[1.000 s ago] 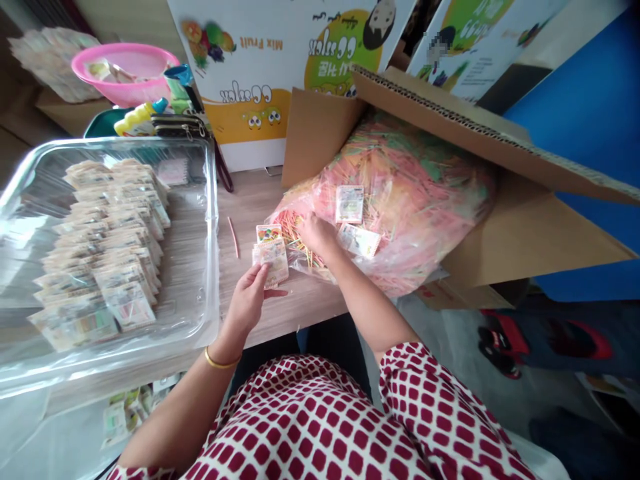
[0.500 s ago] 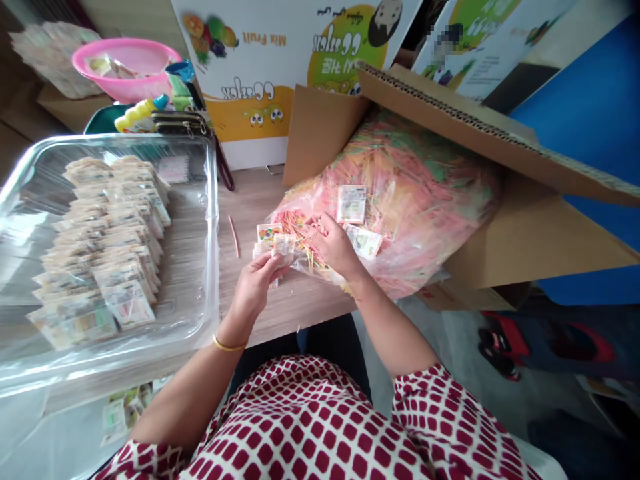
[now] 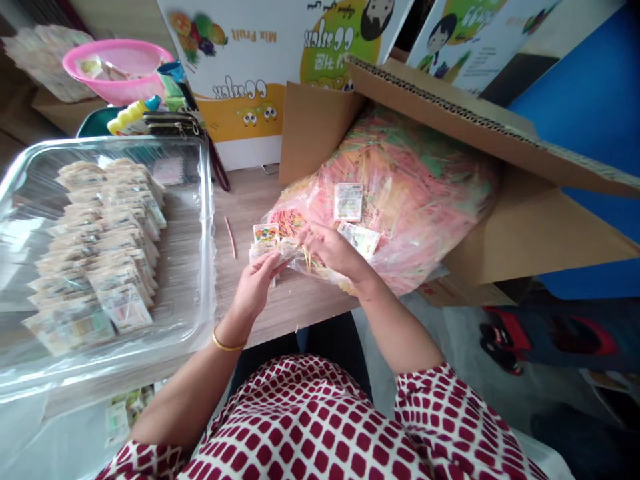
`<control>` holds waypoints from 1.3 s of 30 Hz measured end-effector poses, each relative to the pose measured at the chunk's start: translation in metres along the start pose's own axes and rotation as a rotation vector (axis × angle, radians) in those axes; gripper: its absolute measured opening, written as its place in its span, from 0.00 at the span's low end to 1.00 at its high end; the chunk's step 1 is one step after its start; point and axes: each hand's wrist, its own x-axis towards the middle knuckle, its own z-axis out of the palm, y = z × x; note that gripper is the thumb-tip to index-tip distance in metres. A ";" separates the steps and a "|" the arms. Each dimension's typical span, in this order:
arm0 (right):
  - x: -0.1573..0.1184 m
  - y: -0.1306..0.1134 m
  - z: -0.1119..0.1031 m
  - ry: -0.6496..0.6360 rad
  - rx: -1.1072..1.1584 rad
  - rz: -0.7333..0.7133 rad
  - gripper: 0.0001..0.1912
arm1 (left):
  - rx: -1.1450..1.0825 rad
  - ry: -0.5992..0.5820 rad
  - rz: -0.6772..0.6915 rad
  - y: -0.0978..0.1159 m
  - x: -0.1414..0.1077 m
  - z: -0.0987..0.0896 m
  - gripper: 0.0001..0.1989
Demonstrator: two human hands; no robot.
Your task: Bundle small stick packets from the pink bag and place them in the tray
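Note:
My left hand (image 3: 257, 280) pinches a small clear packet (image 3: 287, 249) between thumb and fingers, over the table. Close on its right, my right hand (image 3: 330, 250) has its fingers drawn together at the packet's edge. What those fingers hold is too small to make out. Beneath them thin pink and yellow sticks (image 3: 286, 221) spill at the mouth of a large clear bag (image 3: 400, 200). Two printed packets, one upright (image 3: 349, 202) and one tilted (image 3: 359, 239), lie on the bag. A small stack of packets (image 3: 266, 233) sits behind my left hand.
At left, a clear plastic tray (image 3: 207, 220) holds rows of filled packets (image 3: 107, 247). One pink stick (image 3: 230, 237) lies on the table (image 3: 245, 200). An open cardboard box (image 3: 540, 233) surrounds the bag. A pink basket (image 3: 117, 93) and a yellow bottle (image 3: 131, 119) stand behind the tray.
My right hand has moved slightly left and down, its fingers now against the packet in my left hand. The packet has tilted flatter. The whole view has shifted a little.

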 end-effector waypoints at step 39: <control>0.007 0.003 0.013 0.005 0.251 -0.192 0.22 | -0.055 -0.083 -0.139 0.008 -0.001 0.010 0.17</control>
